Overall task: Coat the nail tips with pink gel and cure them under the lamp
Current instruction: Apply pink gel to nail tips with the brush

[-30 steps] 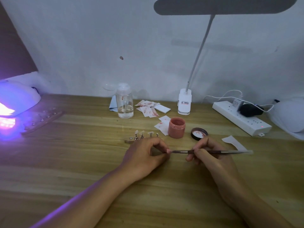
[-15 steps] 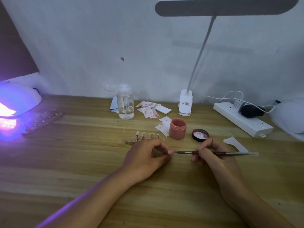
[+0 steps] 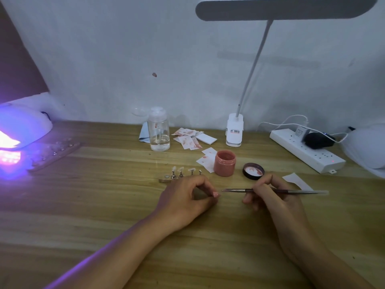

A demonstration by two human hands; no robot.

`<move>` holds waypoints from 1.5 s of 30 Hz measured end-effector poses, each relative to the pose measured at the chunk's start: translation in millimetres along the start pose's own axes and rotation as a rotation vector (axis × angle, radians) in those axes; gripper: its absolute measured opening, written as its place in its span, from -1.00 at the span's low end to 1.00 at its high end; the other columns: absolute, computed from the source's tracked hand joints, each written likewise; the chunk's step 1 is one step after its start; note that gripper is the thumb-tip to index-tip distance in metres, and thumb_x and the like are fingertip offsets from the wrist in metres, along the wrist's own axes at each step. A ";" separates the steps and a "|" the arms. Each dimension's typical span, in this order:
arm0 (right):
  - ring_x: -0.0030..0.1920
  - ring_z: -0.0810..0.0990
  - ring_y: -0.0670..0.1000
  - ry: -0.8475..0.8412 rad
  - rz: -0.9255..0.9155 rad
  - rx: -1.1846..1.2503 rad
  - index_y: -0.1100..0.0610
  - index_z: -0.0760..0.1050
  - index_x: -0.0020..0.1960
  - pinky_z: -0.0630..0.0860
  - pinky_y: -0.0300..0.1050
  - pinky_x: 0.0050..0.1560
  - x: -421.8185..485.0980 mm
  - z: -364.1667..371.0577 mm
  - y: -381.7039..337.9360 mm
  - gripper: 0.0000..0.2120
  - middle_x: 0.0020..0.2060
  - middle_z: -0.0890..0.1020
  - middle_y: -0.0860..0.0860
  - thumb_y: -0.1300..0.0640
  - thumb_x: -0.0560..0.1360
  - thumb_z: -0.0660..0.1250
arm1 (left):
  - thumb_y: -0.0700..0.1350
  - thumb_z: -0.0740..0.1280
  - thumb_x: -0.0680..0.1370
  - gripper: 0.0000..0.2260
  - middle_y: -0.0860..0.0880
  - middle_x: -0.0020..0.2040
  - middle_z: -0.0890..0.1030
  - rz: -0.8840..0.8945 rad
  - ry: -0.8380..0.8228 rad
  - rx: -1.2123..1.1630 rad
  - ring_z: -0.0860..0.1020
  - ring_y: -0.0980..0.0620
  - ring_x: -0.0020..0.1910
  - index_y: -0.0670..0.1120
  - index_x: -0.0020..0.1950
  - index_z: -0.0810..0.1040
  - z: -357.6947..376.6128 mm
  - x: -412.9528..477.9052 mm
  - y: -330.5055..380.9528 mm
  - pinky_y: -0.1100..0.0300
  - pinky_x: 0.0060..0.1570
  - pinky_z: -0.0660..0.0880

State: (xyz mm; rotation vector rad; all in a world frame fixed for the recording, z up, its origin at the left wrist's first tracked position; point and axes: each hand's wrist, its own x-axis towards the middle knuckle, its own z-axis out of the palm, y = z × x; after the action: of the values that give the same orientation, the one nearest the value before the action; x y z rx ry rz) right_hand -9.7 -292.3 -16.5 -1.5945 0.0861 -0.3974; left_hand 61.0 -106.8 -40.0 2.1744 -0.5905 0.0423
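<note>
In front of the jar, your left hand pinches a nail tip; your right hand grips the brush.

Wooden table with gel jar, lid

No wording can be read anywhere. The white clip base of the desk lamp carries a small label with a red band and dark lines of print, too blurred to make out. The white plug adapter on the power strip bears grey print, equally illegible.
</note>
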 end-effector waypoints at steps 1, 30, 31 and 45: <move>-0.39 0.48 -0.01 -0.004 0.001 -0.003 0.36 0.39 -0.18 0.47 -0.29 -0.37 0.1 0.0 -0.4 -0.87 -0.41 0.64 0.16 0.35 0.54 0.23 | 0.11 0.48 0.45 -0.89 0.40 -0.24 0.58 0.000 0.001 -0.007 0.43 0.43 -0.40 0.22 -0.22 0.58 0.1 -0.1 -0.3 0.30 -0.38 0.22; -0.39 0.49 0.03 -0.045 -0.045 -0.042 0.38 0.37 -0.15 0.46 -0.24 -0.37 -1.1 2.5 -0.8 -0.89 -0.39 0.65 0.18 0.37 0.54 0.22 | 0.10 0.48 0.44 -0.91 0.33 -0.15 0.61 0.056 0.013 -0.017 0.43 0.44 -0.37 0.22 -0.17 0.58 2.0 0.1 -3.3 0.38 -0.38 0.22; -0.39 0.49 0.03 -0.047 -0.046 -0.039 0.38 0.37 -0.15 0.46 -0.25 -0.37 -1.2 2.4 -0.9 -0.89 -0.39 0.65 0.18 0.37 0.55 0.22 | 0.11 0.48 0.44 -0.91 0.33 -0.15 0.61 0.060 0.012 -0.015 0.43 0.44 -0.36 0.21 -0.16 0.59 2.0 0.0 -3.3 0.41 -0.39 0.23; -0.40 0.48 -0.01 -0.051 -0.051 -0.046 0.37 0.38 -0.16 0.45 -0.27 -0.38 -1.5 2.5 -0.8 -0.89 -0.39 0.65 0.18 0.37 0.55 0.22 | 0.14 0.47 0.42 -0.90 0.33 -0.16 0.61 0.059 0.012 -0.015 0.43 0.44 -0.36 0.18 -0.17 0.59 2.0 -0.2 -3.7 0.33 -0.36 0.22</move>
State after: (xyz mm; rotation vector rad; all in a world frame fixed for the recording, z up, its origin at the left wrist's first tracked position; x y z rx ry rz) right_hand -10.4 -289.4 -16.0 -1.6534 0.0156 -0.3969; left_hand 62.1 -106.3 -44.0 2.1403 -0.6466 0.0823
